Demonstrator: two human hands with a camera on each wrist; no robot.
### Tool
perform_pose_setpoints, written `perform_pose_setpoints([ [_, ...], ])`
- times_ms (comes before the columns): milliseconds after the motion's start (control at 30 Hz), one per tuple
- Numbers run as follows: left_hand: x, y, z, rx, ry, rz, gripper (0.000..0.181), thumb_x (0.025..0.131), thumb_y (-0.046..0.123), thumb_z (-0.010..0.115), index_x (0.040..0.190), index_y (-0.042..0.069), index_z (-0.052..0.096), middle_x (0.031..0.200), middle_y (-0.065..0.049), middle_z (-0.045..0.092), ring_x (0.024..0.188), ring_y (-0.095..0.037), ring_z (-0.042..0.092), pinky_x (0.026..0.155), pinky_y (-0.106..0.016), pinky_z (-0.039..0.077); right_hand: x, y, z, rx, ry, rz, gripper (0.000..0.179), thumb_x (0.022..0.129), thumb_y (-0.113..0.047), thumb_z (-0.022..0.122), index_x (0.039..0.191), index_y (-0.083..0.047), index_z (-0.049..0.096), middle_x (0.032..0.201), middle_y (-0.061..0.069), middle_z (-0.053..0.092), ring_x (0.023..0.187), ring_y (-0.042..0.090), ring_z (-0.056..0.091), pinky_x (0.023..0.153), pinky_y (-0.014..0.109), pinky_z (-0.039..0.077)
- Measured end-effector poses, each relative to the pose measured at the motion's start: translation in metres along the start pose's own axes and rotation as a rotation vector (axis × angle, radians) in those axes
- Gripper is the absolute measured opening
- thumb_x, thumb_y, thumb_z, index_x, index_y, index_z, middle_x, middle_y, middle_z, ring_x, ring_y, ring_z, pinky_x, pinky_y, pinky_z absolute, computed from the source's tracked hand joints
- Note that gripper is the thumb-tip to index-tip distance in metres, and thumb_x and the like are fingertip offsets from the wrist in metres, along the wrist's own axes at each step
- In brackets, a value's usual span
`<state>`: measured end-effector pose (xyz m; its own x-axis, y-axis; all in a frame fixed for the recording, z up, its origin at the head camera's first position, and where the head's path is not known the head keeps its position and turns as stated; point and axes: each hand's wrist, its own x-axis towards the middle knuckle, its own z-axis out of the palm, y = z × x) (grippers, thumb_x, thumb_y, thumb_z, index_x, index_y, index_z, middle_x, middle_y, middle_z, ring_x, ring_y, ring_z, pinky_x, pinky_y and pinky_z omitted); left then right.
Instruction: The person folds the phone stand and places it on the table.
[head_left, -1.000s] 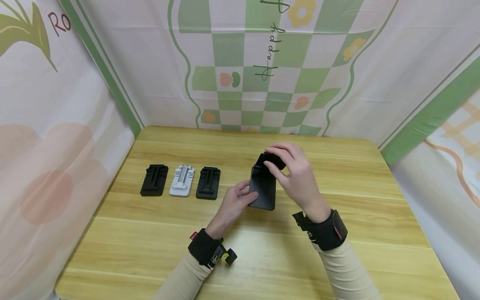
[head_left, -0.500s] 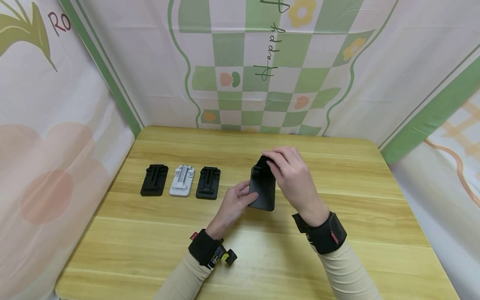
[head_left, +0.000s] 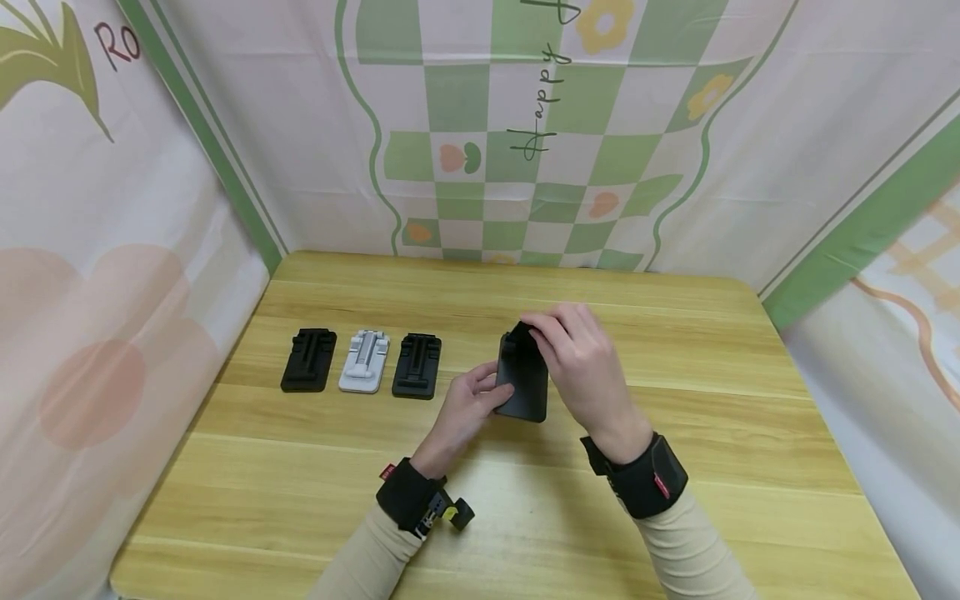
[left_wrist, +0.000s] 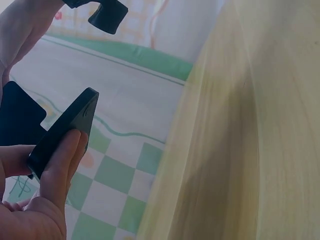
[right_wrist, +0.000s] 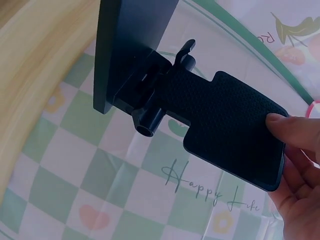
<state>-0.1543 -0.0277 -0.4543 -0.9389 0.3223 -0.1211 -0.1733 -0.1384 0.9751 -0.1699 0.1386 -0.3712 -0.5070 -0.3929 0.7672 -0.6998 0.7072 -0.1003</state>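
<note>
A black folding phone stand [head_left: 523,387] is held up over the table between both hands. My left hand [head_left: 467,408] grips its flat base by the left edge, thumb on the face and fingers behind; the left wrist view shows the base [left_wrist: 65,127] pinched edge-on. With thumb and fingers my right hand [head_left: 581,358] pinches the far edge of the hinged plate. In the right wrist view that textured plate [right_wrist: 235,130] stands out at an angle from the base, joined by a hinge [right_wrist: 155,100] with small hooked tabs.
To the left, three folded phone stands lie in a row on the wooden table [head_left: 300,483]: a black one [head_left: 308,360], a white one [head_left: 364,362] and another black one [head_left: 416,367]. Printed cloth [head_left: 315,125] hangs behind the table and at its sides.
My right hand has moved down and a little left, swinging the hinged plate toward the base. My left hand keeps its grip, almost unmoved. The three stands in the row have not moved.
</note>
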Motion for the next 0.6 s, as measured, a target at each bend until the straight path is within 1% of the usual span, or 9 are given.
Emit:
perform_pose_setpoints([
  [100, 0.006, -0.01, -0.003, 0.011, 0.009, -0.005, 0.051, 0.092, 0.013, 0.058, 0.14, 0.004, 0.044, 0.121, -0.017, 0.063, 0.097, -0.019, 0.065, 0.082, -0.036, 0.053, -0.002, -0.002, 0.001, -0.011, 0.006, -0.008, 0.019, 0.085, -0.002, 0.065, 0.104, -0.002, 0.068, 0.086, 0.01, 0.057, 0.079, 0.023, 0.05, 0.063, 0.034, 0.046],
  [167, 0.007, -0.013, -0.003, 0.022, 0.017, -0.002, 0.051, 0.092, 0.016, 0.06, 0.139, 0.006, 0.045, 0.119, -0.016, 0.064, 0.096, -0.019, 0.065, 0.08, -0.037, 0.053, -0.004, -0.003, 0.001, -0.018, 0.008, -0.012, 0.019, 0.085, -0.001, 0.065, 0.104, -0.002, 0.068, 0.084, 0.01, 0.055, 0.076, 0.023, 0.049, 0.061, 0.033, 0.044],
  [300, 0.008, -0.015, -0.003, 0.032, 0.03, 0.008, 0.051, 0.09, 0.019, 0.061, 0.138, 0.008, 0.048, 0.116, -0.013, 0.066, 0.094, -0.018, 0.066, 0.077, -0.033, 0.053, -0.007, -0.006, 0.002, -0.028, 0.016, -0.017, 0.019, 0.084, 0.0, 0.065, 0.103, -0.002, 0.068, 0.082, 0.009, 0.055, 0.074, 0.023, 0.048, 0.06, 0.033, 0.043],
  [500, 0.007, -0.015, -0.002, 0.027, 0.037, 0.024, 0.05, 0.09, 0.021, 0.061, 0.137, 0.007, 0.048, 0.114, -0.011, 0.067, 0.094, -0.018, 0.066, 0.076, -0.032, 0.054, -0.012, -0.009, 0.005, -0.054, 0.036, -0.033, 0.02, 0.084, 0.001, 0.065, 0.104, -0.003, 0.068, 0.081, 0.009, 0.055, 0.073, 0.023, 0.048, 0.06, 0.034, 0.044],
  [600, 0.007, -0.014, -0.002, 0.027, 0.045, 0.026, 0.05, 0.09, 0.021, 0.061, 0.137, 0.007, 0.049, 0.113, -0.011, 0.068, 0.092, -0.019, 0.066, 0.073, -0.029, 0.054, -0.014, -0.011, 0.007, -0.058, 0.052, -0.041, 0.021, 0.084, 0.002, 0.065, 0.104, -0.003, 0.068, 0.081, 0.009, 0.056, 0.071, 0.022, 0.048, 0.058, 0.034, 0.044],
])
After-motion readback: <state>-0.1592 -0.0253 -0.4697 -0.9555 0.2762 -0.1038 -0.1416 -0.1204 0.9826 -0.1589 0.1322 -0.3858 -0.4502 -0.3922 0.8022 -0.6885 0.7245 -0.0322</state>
